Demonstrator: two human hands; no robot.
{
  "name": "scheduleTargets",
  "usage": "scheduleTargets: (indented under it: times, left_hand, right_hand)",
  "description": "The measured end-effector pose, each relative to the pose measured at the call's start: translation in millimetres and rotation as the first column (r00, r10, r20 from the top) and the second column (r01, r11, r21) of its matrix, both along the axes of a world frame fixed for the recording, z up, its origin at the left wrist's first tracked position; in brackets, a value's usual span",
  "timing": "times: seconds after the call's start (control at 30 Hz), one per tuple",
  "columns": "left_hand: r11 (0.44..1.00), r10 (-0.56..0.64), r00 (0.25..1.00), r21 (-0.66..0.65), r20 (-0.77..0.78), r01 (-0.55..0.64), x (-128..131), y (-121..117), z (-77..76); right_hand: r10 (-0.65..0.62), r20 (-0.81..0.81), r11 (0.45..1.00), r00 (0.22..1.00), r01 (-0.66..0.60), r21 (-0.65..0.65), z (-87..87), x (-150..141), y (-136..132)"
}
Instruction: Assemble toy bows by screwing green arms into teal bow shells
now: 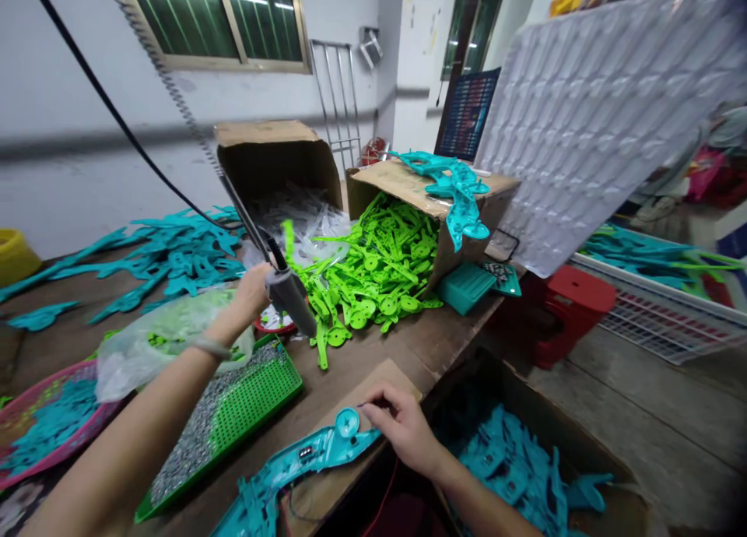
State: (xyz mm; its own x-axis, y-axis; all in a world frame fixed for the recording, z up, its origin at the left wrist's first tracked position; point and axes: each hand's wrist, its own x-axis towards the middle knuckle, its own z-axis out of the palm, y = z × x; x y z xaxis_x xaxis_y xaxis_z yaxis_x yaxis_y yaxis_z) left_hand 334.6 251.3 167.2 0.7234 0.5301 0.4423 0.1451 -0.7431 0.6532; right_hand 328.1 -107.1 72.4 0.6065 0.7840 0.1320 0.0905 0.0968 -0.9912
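Note:
My left hand [252, 292] reaches out over the table, right behind the grey electric screwdriver [290, 297] that hangs on a cord. Its fingers are hidden by the tool, so its grip does not show. A blurred bright green piece [288, 240] sticks up just beyond them. My right hand [398, 422] is closed in a pinch beside the round end of a long turquoise plastic part [315, 450]; what sits between its fingertips is too small to make out. The turquoise part lies along the table's front edge, with small electronic bits and thin wires in it.
A green basket [257, 405] of small screws stands on the left, near a pink basket [64, 451]. Lime green parts [379, 264] spill from a cardboard box [461, 245]. Turquoise pieces [169, 249] lie at back left; more fill a box [507, 459] below the table.

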Motion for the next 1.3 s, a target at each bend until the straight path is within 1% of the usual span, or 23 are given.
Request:
scheduleTargets:
  times: [0.07, 0.13, 0.17, 0.2, 0.27, 0.3, 0.37, 0.43, 0.47, 0.5, 0.53, 0.57, 0.63, 0.7, 0.73, 0.8, 0.87, 0.93, 1.0, 1.07, 1.13, 1.2, 1.3]
  left_hand:
    - [0.988, 0.128, 0.992, 0.089, -0.013, -0.126, -48.0, -9.5, 15.5]
    - [0.960, 0.230, 0.973, 0.167, -0.019, -0.224, -109.4, -36.0, 15.2]
    - [0.941, 0.269, 0.962, 0.224, -0.042, -0.254, -142.0, -56.4, 8.5]
    - [0.886, 0.322, 0.941, 0.383, -0.099, -0.263, -173.6, -81.0, -1.3]
    - [0.801, 0.371, 0.909, 0.562, -0.193, -0.207, -227.2, -138.5, -25.0]
    - [0.787, 0.351, 0.913, 0.594, -0.206, -0.168, -246.6, -167.7, -36.5]
    - [0.827, 0.289, 0.918, 0.553, -0.271, -0.098, -270.7, -215.9, -55.1]
    - [0.905, 0.211, 0.938, 0.418, -0.276, -0.080, -282.1, -242.9, -67.0]
    - [0.954, 0.159, 0.952, 0.290, -0.262, -0.079, -285.9, -249.1, -70.5]
    - [0.990, 0.107, 0.967, 0.116, -0.231, -0.081, -289.2, -251.8, -72.7]
    - [0.993, 0.064, 0.982, -0.087, -0.180, -0.080, -291.8, -252.3, -74.0]
    - [0.956, 0.036, 0.991, -0.286, -0.130, -0.072, -293.5, -251.5, -74.8]
    - [0.821, 0.033, 0.997, -0.567, -0.075, -0.070, -293.6, -246.9, -76.4]
    - [0.718, 0.039, 0.997, -0.692, -0.064, -0.073, -290.8, -239.3, -77.6]
    - [0.669, 0.032, 0.997, -0.740, -0.065, -0.069, -289.6, -234.5, -77.2]
    - [0.521, -0.009, 0.999, -0.853, -0.052, -0.039, -290.1, -224.0, -72.6]
    - [0.363, -0.094, 0.995, -0.932, -0.043, -0.006, -294.1, -214.0, -62.6]
    - [0.299, -0.207, 0.977, -0.954, -0.058, 0.007, -297.8, -205.7, -49.9]
    - [0.309, -0.335, 0.938, -0.951, -0.089, 0.020, -297.9, -198.8, -38.7]
    - [0.305, -0.456, 0.883, -0.952, -0.112, 0.036, -294.1, -193.2, -32.2]
    - [0.281, -0.542, 0.833, -0.958, -0.108, 0.059, -289.2, -188.8, -31.1]
    - [0.245, -0.589, 0.804, -0.967, -0.089, 0.072, -285.7, -185.3, -33.9]
    - [0.207, -0.603, 0.795, -0.975, -0.064, 0.079, -284.2, -181.2, -40.1]
  right_hand:
    - [0.111, -0.167, 0.994, 0.980, -0.110, 0.016, 10.1, -1.5, -2.1]
    - [0.207, -0.231, 0.978, 0.951, -0.201, 0.051, 19.9, -7.8, 3.8]
    - [0.245, -0.236, 0.969, 0.940, -0.238, 0.060, 24.0, -12.4, 10.1]
    - [0.284, -0.239, 0.959, 0.929, -0.277, 0.064, 27.5, -18.0, 18.3]
    - [0.377, -0.245, 0.926, 0.893, -0.370, 0.073, 32.0, -31.3, 37.6]
    - [0.433, -0.238, 0.901, 0.869, -0.427, 0.083, 33.0, -38.7, 47.1]
    - [0.552, -0.193, 0.833, 0.811, -0.545, 0.096, 32.5, -53.9, 63.2]
    - [0.623, -0.118, 0.782, 0.773, -0.620, 0.071, 30.2, -67.6, 72.8]
    - [0.625, -0.073, 0.780, 0.777, -0.623, 0.053, 28.7, -73.7, 75.0]
    - [0.609, -0.033, 0.793, 0.793, -0.608, 0.040, 27.2, -79.5, 75.7]
    - [0.586, -0.008, 0.810, 0.810, -0.585, 0.032, 25.6, -85.3, 75.2]
    - [0.575, 0.003, 0.818, 0.818, -0.575, 0.024, 23.9, -91.1, 73.9]
    - [0.585, 0.009, 0.811, 0.811, -0.585, 0.002, 20.2, -102.1, 70.9]
    - [0.581, 0.038, 0.814, 0.813, -0.580, -0.034, 17.5, -108.0, 69.7]
    - [0.542, 0.060, 0.840, 0.838, -0.540, -0.039, 17.8, -107.4, 70.0]
    - [0.445, 0.076, 0.896, 0.892, -0.442, -0.048, 24.5, -98.2, 72.3]
    - [0.467, 0.106, 0.883, 0.878, -0.457, -0.104, 40.3, -82.6, 76.9]
    - [0.633, 0.231, 0.774, 0.739, -0.597, -0.213, 62.1, -68.7, 84.5]
    - [0.789, 0.398, 0.603, 0.468, -0.715, -0.354, 83.3, -62.4, 95.6]
    - [0.853, 0.488, 0.443, 0.182, -0.747, -0.496, 98.3, -63.5, 109.2]
    - [0.867, 0.498, 0.323, -0.020, -0.738, -0.593, 104.9, -68.5, 122.5]
    - [0.870, 0.475, 0.237, -0.128, -0.737, -0.633, 104.7, -73.4, 132.9]
    - [0.883, 0.436, 0.171, -0.176, -0.743, -0.647, 98.9, -77.0, 142.8]
